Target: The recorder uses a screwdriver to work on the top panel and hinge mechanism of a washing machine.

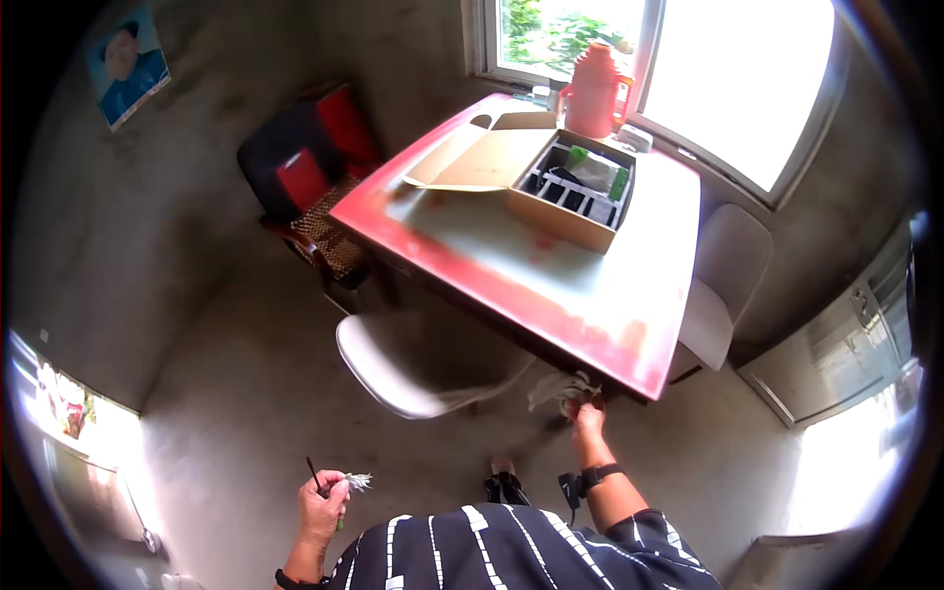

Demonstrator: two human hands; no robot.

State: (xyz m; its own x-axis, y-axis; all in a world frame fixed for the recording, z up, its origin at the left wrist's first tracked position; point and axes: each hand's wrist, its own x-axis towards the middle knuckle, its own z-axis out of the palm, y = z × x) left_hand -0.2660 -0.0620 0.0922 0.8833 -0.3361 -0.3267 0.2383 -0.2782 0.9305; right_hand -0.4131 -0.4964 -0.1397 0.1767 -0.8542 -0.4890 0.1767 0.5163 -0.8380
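My left hand (323, 500), low on the left, is closed around something small. A thin dark stick (312, 472) pokes up from its fingers, a frayed white tuft (360, 482) sticks out to the right, and a bit of green shows below. Whether these are one thing I cannot tell. Over by the near right corner of the table (472, 261), my right hand (587, 408) grips a crumpled greyish cloth (562, 390), which hangs beside the table's edge. A dark band with a small black device is strapped to my right forearm.
On the table stand an open cardboard box (565, 228) with dark and green-wrapped contents and a pink thermos flask (591, 93). White chairs (379, 369) are at the near side and right end. A wooden armchair (329, 231) is at left, below a window-side wall.
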